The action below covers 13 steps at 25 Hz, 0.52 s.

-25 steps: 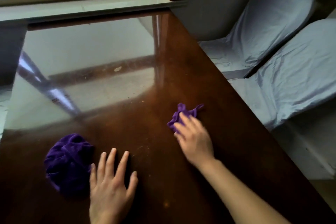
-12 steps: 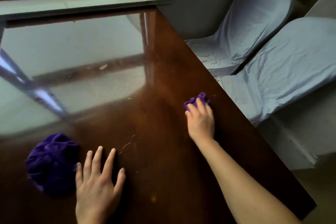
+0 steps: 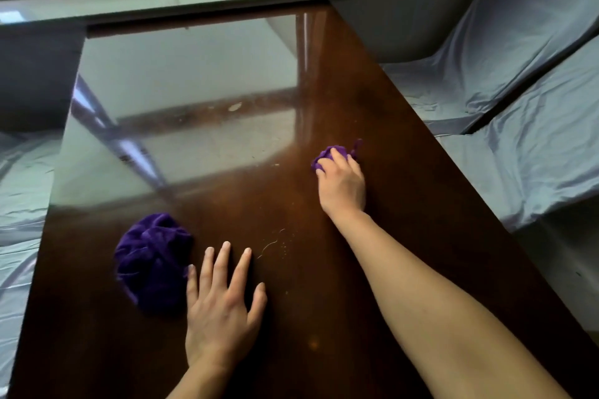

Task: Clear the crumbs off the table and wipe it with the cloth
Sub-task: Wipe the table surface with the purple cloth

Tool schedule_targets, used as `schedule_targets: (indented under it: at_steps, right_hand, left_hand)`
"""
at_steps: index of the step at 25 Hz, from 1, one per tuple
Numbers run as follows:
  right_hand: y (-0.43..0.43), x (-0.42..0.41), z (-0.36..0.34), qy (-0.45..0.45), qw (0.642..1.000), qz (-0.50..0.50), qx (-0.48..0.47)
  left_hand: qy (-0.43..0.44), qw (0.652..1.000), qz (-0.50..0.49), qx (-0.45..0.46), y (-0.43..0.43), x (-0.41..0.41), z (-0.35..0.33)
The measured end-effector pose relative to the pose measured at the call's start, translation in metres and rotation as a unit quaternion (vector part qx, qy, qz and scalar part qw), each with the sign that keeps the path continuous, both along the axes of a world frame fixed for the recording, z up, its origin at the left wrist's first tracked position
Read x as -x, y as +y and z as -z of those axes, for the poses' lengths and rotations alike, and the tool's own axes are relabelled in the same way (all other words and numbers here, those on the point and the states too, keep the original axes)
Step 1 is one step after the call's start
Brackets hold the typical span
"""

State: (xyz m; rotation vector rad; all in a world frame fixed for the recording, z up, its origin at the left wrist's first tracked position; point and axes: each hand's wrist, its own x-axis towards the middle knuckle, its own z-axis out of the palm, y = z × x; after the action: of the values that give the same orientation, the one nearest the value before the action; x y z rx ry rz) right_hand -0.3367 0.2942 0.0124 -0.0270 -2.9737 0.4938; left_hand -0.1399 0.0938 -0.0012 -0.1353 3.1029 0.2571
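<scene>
Purple cloth (image 3: 334, 154), bunched small, sits under the right hand (image 3: 342, 183), whose fingers curl over it and press it to the dark glossy tabletop (image 3: 405, 197) near the right edge. Left hand (image 3: 220, 308) lies flat, fingers spread wide, holding nothing; its little finger touches a second, larger purple bundle (image 3: 150, 264). Crumbs (image 3: 282, 244) and a thin hair-like strand lie between the two hands, unswept. One pale fleck (image 3: 234, 106) sits farther off toward the window. Risk, judged: a stroke toward the right edge could push debris onto the covered chairs (image 3: 518, 139). The tight wad covers little surface, so specks may be missed. Glare likely hides crumbs.
</scene>
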Motion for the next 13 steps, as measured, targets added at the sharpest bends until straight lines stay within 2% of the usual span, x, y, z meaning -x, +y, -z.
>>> schedule_targets:
  at_steps: [2, 5, 10, 12, 13]
  right_hand:
    - [-0.025, -0.008, -0.003, 0.002, 0.991, -0.134, 0.015]
    - [-0.015, -0.049, -0.008, -0.018, 0.95, -0.31, 0.028]
    - [0.048, -0.147, 0.009, 0.007, 0.911, -0.413, 0.009]
    - [0.05, -0.132, 0.011, 0.036, 0.899, -0.437, -0.011]
    - [0.04, -0.116, 0.009, 0.041, 0.909, -0.415, -0.022]
  left_hand:
    - [0.0, 1.0, -0.003, 0.001, 0.0, 0.0, -0.002]
    - [0.001, 1.0, -0.004, -0.017, 0.0, 0.0, -0.003]
    - [0.008, 0.999, 0.0, -0.033, -0.001, 0.0, 0.0]
    - [0.009, 0.999, 0.0, -0.032, -0.001, 0.0, 0.001]
    - [0.009, 0.999, 0.0, -0.034, -0.001, 0.0, 0.001]
